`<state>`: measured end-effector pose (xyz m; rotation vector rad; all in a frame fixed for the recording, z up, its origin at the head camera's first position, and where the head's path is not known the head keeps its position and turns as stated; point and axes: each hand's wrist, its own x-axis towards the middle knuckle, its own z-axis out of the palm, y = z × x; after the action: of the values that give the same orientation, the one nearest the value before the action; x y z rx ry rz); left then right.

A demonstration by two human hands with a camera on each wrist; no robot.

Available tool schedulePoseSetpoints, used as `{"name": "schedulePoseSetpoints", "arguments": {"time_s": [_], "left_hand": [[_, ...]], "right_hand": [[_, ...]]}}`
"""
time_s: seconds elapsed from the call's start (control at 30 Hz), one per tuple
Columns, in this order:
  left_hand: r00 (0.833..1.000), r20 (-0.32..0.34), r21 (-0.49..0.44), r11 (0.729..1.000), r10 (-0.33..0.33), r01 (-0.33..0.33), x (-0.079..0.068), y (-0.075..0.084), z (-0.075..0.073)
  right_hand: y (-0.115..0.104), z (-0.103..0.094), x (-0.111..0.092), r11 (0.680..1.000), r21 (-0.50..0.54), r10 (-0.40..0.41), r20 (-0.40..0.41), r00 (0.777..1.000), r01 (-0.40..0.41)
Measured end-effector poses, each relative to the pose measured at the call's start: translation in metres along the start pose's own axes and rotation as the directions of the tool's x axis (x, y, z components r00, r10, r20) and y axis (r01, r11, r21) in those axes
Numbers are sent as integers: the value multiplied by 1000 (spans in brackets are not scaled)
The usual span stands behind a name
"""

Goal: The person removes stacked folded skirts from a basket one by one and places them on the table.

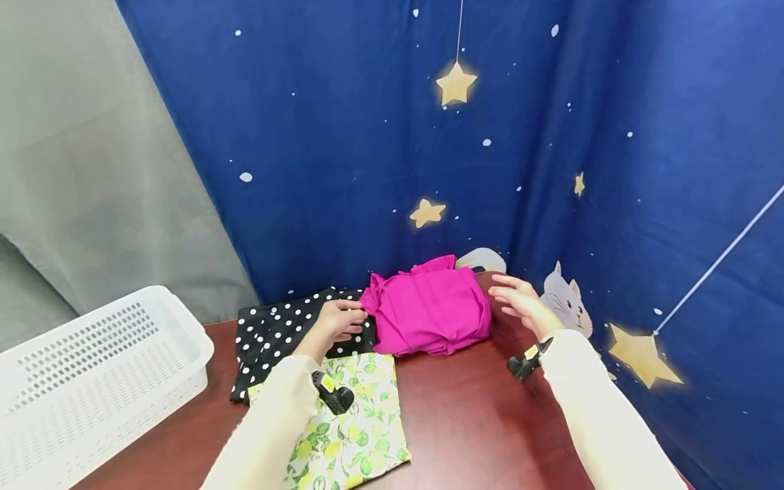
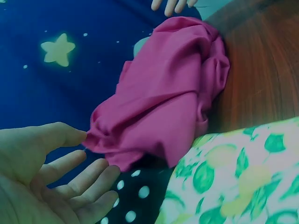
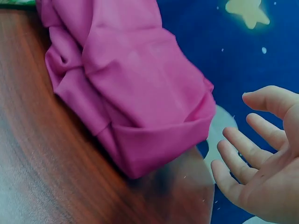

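Note:
A bundled magenta cloth (image 1: pixel 429 309) lies at the back of the table against the blue curtain. My left hand (image 1: pixel 340 321) is at its left end, over a black cloth with white dots (image 1: pixel 269 340). In the left wrist view the thumb tip (image 2: pixel 80 136) comes right to the magenta edge, with the fingers loosely bent and spread apart from the thumb. My right hand (image 1: pixel 520 299) hovers off the bundle's right end, fingers spread and nothing held; the right wrist view shows a gap between fingertips and fabric. A lemon-print cloth (image 1: pixel 361 422) lies flat, overlapping the dotted one.
At the left stands a white perforated plastic basket (image 1: pixel 199 347). Behind the reddish-brown table (image 1: pixel 465 422) hangs a blue curtain (image 1: pixel 343 136) with stars, joined on the left by a grey curtain (image 1: pixel 110 170). Small black cameras sit on both wrists.

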<state>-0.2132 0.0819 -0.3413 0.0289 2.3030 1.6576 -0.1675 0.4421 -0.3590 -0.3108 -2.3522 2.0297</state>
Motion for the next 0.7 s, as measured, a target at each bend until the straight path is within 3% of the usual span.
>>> {"name": "schedulePoseSetpoints", "arguments": {"time_s": [0.3, 0.57, 0.7], "left_hand": [[999, -49, 0, 1000, 14, -14, -9, 10, -43], [997, -76, 91, 996, 33, -26, -20, 22, -92], [992, -72, 121, 988, 106, -97, -27, 27, -116]], "right_hand": [[-38, 10, 11, 998, 2, -55, 85, 995, 55], [-72, 14, 20, 991, -49, -113, 146, 983, 121], [-89, 11, 21, 980, -123, -136, 175, 975, 159]]}}
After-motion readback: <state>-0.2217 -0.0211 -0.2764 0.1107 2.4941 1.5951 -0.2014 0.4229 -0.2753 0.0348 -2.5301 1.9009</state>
